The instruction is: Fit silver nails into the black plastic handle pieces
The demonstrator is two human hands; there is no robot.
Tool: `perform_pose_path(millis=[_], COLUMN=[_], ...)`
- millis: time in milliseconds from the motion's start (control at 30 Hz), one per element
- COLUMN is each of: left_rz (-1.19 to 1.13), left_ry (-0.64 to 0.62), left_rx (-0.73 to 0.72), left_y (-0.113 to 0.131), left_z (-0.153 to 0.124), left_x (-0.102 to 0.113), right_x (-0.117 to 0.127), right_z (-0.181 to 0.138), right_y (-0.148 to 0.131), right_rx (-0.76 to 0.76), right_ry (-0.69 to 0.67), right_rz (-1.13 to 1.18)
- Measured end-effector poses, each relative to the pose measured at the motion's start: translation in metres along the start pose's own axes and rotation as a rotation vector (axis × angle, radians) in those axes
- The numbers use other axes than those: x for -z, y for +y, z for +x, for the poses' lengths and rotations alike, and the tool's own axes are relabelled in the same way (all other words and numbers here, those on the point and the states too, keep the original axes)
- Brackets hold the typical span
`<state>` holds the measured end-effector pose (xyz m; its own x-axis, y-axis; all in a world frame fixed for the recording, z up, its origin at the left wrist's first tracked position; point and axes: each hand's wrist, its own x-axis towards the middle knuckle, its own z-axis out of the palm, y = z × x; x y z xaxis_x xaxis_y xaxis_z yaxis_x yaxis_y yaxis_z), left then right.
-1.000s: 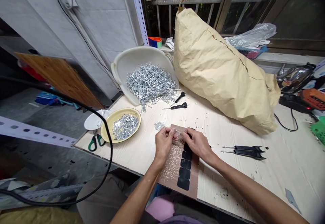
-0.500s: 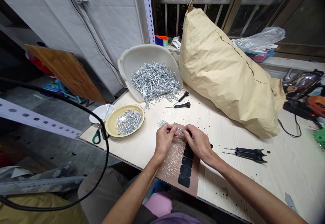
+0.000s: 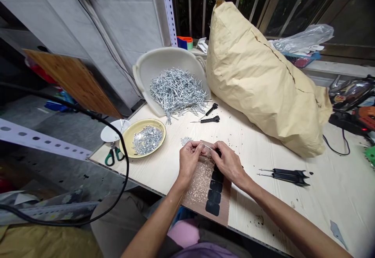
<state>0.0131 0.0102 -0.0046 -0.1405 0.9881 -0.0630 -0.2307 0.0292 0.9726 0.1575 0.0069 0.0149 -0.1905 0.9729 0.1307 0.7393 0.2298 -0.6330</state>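
Note:
My left hand [image 3: 190,160] is closed in a pinch above the top of a worn brown board [image 3: 199,185]. My right hand [image 3: 227,161] pinches a thin metal pin [image 3: 208,147] that spans the small gap to my left fingertips. Something black shows beneath the right fingers; I cannot tell whether it belongs to the pin. Whatever the left fingertips grip is hidden. Black rounded-square pads [image 3: 216,186] run in a column down the board, partly under my right hand. A small pile of tiny metal pieces [image 3: 186,141] lies just beyond my left hand.
A yellow dish [image 3: 126,145] of small metal parts, green-handled scissors [image 3: 109,157] and a white scoop-shaped basket [image 3: 164,57] of metal pins stand left. Black-handled pin tools lie behind [image 3: 210,120] and right [image 3: 288,177]. A big paper sack [image 3: 263,82] leans behind. A black cable [image 3: 126,172] loops at left.
The camera view has shifted slightly. Both hands stay together over the board, and the pin between them has tilted a little.

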Motion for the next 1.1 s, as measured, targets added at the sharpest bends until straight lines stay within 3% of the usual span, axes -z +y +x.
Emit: perform_pose_path(millis=[233, 533, 767, 867, 967, 1100], left_rz=[0.014, -0.095, -0.164, -0.262, -0.266, 0.02], left_ry=[-0.019, 0.055, 0.058, 0.013, -0.008, 0.05], left_rx=[0.042, 0.035, 0.036, 0.101, 0.125, -0.056], left_y=[-0.003, -0.012, -0.001, 0.006, 0.008, 0.004], left_z=[0.002, 0.005, 0.005, 0.005, 0.004, -0.001], left_x=[0.003, 0.002, 0.002, 0.002, 0.003, 0.004], right_x=[0.001, -0.005, -0.002, 0.0, 0.001, 0.004], right_z=[-0.004, -0.005, -0.004, -0.004, -0.004, 0.001], right_y=[0.002, -0.001, 0.0, 0.0, 0.0, 0.004], right_rx=[0.166, 0.197, 0.343, 0.369, 0.346, 0.171], right_ry=[0.079, 0.097, 0.27, 0.315, 0.262, 0.057], right_rz=[-0.398, -0.429, -0.657, -0.661, -0.604, -0.266])
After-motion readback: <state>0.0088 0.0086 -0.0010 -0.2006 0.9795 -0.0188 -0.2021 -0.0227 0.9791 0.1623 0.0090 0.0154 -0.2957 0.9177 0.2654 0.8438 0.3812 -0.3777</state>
